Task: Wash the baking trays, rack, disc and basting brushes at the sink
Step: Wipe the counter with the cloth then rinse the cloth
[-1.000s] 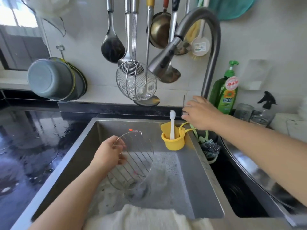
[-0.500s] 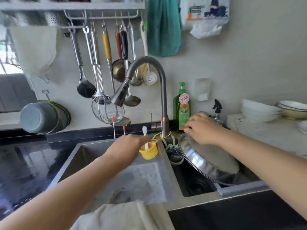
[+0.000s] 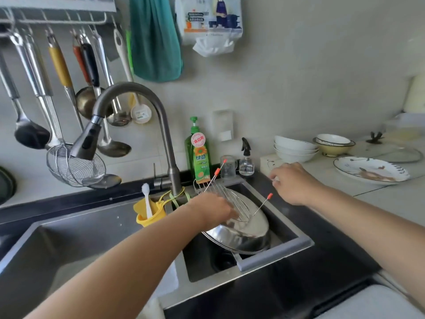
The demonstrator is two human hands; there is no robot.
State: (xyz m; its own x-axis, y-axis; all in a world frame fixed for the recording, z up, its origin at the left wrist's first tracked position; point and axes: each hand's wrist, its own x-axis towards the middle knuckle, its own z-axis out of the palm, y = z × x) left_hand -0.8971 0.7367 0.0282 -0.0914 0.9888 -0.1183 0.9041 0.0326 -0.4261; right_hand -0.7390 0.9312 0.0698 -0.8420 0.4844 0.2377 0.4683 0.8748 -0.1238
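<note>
Two hands work over the right basin: the left hand [image 3: 212, 209] grips the wire rack [image 3: 232, 199] against the tilted metal tray [image 3: 243, 236]; lower it gently, legs up. The right hand [image 3: 293, 183] hovers, fingers loosely curled; contents unclear.

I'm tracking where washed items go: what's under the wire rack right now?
The rack, gripped by the left hand, rests on a steel pan propped in the right basin. Below the pan is hidden.
</note>
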